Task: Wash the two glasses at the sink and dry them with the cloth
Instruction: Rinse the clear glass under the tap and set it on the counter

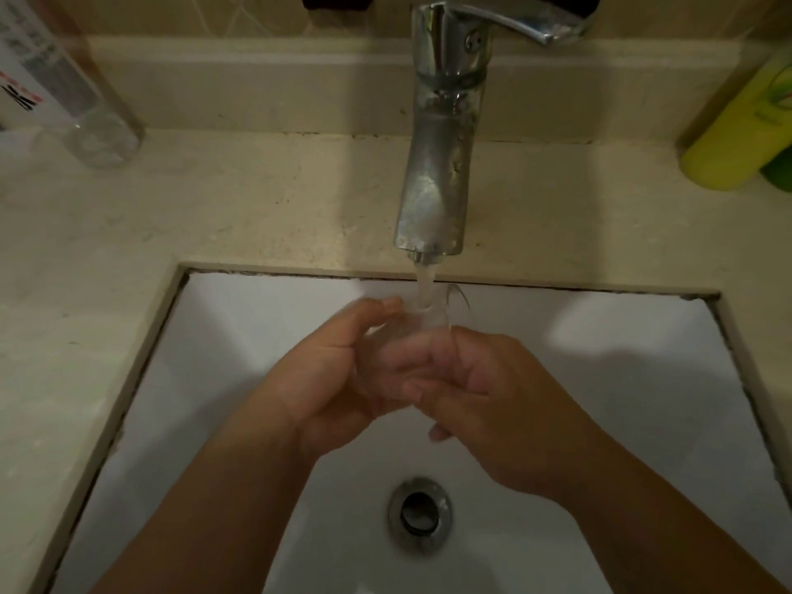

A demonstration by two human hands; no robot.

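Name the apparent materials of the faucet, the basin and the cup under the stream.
Faucet: likely chromed metal, shiny with reflections and water spots. Basin: probably glazed ceramic, smooth glossy white. Cup: clear glass or plastic; fingers show through it.

Sink [240,336] sits recessed in the bench [265,199], drain [420,514] at the near middle of the basin. Tap [437,165] stands behind the sink, centred, spout over its back edge. Glass [433,319] is held over the basin directly under the spout, between left hand [338,379] and right hand [493,405]. Clear bottle [73,83] on the bench, far left rear. Two bottles [741,130] on the bench, far right rear.
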